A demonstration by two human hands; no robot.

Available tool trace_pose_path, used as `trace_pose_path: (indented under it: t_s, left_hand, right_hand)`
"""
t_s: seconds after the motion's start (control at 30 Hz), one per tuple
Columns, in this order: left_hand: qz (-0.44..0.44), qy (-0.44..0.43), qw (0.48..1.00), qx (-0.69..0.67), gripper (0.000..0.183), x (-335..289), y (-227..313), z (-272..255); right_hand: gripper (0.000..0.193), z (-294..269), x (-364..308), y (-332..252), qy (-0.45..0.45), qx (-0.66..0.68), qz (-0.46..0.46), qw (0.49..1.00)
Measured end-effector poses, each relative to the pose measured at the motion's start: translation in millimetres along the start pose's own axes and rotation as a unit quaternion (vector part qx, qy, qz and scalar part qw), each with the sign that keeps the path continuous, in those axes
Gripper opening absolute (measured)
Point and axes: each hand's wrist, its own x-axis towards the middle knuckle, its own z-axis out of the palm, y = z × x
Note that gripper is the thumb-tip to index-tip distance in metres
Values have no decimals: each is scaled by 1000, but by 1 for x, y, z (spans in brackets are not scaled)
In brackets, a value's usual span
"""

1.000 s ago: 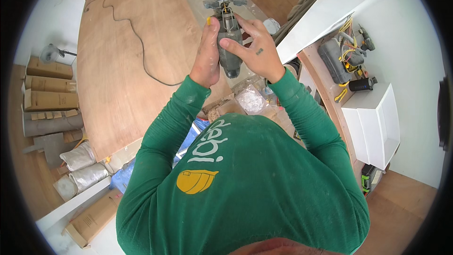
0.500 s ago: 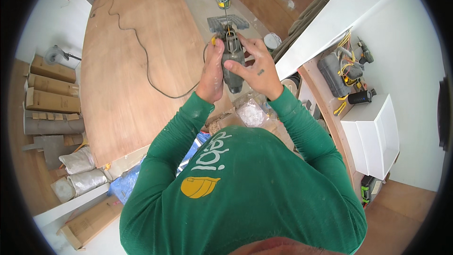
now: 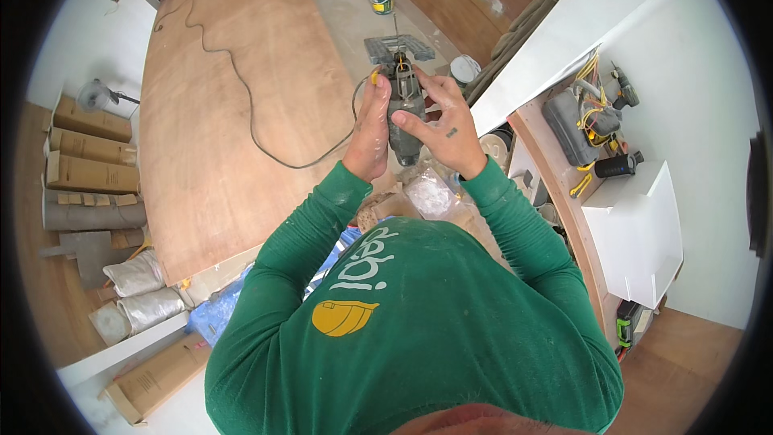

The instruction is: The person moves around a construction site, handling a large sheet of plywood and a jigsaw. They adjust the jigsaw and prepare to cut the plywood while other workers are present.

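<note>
A dark, dusty jigsaw (image 3: 405,133) is held up between my two hands, its flat base plate (image 3: 415,48) and thin blade at the far end. My left hand (image 3: 370,133) presses along its left side, near a small yellow part. Around the right side curls my right hand (image 3: 445,125), its thumb lying across the body. A dark power cord (image 3: 252,125) runs from beside my left hand across the big plywood sheet (image 3: 298,56). Some fingers are hidden behind the tool.
Paint buckets (image 3: 382,0) stand beyond my hands. On the right, a ledge carries a dark tool case (image 3: 566,125), a drill (image 3: 624,87) and a white box (image 3: 632,250). Cardboard boxes (image 3: 93,173) lie at the left. A clear plastic bag (image 3: 431,193) sits below the jigsaw.
Both hands have shifted slightly right and a little nearer with the jigsaw. Their hold on it looks much the same.
</note>
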Motion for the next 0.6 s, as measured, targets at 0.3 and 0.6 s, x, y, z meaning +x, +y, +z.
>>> trace_pose_path:
  t_s: [0.3,0.6]
  left_hand:
    - [-21,32,999,36,60,-3,-29,24]
    - [-124,-18,992,28,68,-51,-91,15]
  right_hand:
    - [89,-29,-19,21,5,37,-16,999]
    - [108,-77,-107,61,-81,85,24,993]
